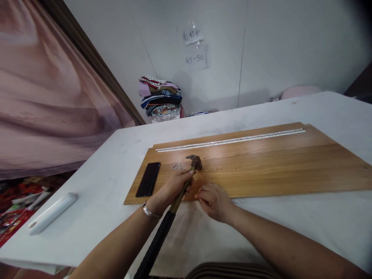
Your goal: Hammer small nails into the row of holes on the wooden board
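Observation:
My left hand (pixel 174 185) grips a claw hammer (pixel 166 224) by the shaft, close below its head. The metal head is over the wooden board (pixel 276 164), and the black-sleeved handle slants back towards me between my forearms. My right hand (pixel 216 202) is at the board's front edge, fingers curled and thumb drawn in; anything between the fingertips is hidden. Left of the hammer head lies a small heap of nails (pixel 177 166). A line of small dark dots (pixel 222 169) runs along the board to the right of it; nails or holes, I cannot tell which.
A black phone (pixel 148 179) lies on the board's left end. Two white marked strips (pixel 229 141) run along its far side. A white, long object (pixel 52 213) is on the white-covered table (pixel 95 186). Folded cloths (pixel 161 97) are stacked behind; a pink curtain (pixel 52 89) hangs left.

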Available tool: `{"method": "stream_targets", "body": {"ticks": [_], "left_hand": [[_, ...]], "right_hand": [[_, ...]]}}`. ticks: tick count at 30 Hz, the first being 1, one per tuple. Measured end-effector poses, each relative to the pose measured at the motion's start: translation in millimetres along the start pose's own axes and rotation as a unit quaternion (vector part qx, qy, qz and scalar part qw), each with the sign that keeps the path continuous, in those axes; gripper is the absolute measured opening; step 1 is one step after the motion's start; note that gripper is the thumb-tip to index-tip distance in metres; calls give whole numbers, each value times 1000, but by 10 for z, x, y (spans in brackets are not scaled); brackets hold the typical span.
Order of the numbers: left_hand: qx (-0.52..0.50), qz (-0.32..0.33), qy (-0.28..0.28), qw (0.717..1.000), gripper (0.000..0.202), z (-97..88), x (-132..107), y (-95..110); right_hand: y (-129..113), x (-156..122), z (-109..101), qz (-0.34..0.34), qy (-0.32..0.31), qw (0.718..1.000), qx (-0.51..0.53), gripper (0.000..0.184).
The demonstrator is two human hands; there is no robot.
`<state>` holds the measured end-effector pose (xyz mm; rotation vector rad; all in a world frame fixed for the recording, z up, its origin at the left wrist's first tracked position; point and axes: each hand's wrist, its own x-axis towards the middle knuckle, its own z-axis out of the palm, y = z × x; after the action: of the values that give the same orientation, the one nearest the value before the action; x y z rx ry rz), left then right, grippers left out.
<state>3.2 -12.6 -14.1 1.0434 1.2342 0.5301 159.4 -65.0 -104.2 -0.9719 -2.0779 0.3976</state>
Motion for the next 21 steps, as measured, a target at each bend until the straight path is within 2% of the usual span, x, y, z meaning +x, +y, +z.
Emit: {"method": "stream_targets", "body": {"ticks": [10, 21], "left_hand": [[-19, 4, 8, 1000, 34, -1, -35, 53], [-2, -4, 6, 1000, 31, 6, -12, 6]], "right_hand": [[21, -18, 0, 2, -10, 1000, 2, 20], [21, -7, 5, 6, -17, 1000, -1, 21]]}}
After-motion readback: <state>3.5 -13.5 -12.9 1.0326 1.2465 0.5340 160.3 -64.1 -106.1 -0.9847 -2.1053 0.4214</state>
